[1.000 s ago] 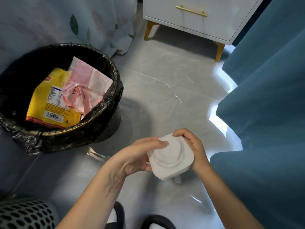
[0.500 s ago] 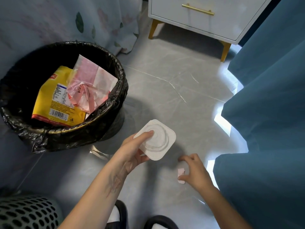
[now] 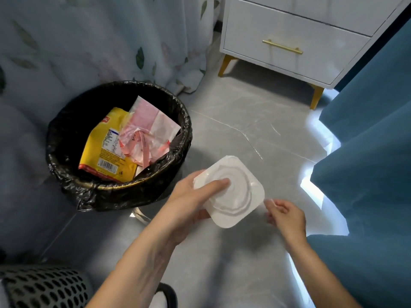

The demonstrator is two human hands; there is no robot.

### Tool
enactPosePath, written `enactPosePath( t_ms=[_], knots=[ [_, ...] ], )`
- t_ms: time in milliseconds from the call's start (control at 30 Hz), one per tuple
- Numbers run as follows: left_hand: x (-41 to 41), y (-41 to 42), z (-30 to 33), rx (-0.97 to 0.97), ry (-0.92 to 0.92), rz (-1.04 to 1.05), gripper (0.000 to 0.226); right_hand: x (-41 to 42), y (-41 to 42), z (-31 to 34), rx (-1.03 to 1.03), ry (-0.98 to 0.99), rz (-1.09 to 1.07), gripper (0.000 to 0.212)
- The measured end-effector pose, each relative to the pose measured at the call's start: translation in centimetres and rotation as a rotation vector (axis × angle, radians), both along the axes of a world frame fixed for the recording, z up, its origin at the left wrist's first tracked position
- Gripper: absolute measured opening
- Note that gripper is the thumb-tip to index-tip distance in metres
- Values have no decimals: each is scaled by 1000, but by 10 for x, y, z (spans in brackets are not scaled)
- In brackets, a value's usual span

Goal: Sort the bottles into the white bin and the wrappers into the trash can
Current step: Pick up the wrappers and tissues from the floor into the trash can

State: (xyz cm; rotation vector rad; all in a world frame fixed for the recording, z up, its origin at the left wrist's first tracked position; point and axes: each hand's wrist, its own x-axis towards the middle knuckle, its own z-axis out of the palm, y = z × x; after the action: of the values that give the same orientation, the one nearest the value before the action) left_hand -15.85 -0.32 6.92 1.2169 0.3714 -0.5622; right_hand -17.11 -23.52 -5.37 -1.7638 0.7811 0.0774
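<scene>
Lid [image 3: 233,192], white and square, sat at centre frame, gripped by left hand [image 3: 189,201]. Right hand [image 3: 285,214], lower right, pinched a small pale scrap; blurred. Trash can [image 3: 73,185] at left held wrappers [image 3: 124,143]. Step judged: disposal. Next move calls for a leftward carry over the rim.
</scene>
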Motion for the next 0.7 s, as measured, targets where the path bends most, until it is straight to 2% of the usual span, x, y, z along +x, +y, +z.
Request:
enactPosePath(
  t_ms=[67, 167, 267, 333, 467, 600, 700],
  knots=[
    [11, 14, 37, 69, -128, 93, 48, 30, 10, 36, 111, -125, -53, 13],
    [25, 51, 80, 243, -249, 267, 43, 59, 37, 78, 221, -252, -8, 9],
    [36, 94, 95, 426, -257, 387, 41, 66, 64, 99, 243, -312, 132, 5],
    [47, 116, 89, 507, -211, 425, 40, 66, 77, 104, 170, -341, 215, 7],
    [73, 136, 59, 592, -97, 392, 45, 68, 93, 111, 105, -412, 268, 14],
    [87, 149, 19, 832, -50, 191, 54, 76, 98, 114, 79, -458, 289, 10],
    [93, 155, 3, 823, -37, 103, 52, 81, 97, 117, 54, -492, 335, 12]
  ],
)
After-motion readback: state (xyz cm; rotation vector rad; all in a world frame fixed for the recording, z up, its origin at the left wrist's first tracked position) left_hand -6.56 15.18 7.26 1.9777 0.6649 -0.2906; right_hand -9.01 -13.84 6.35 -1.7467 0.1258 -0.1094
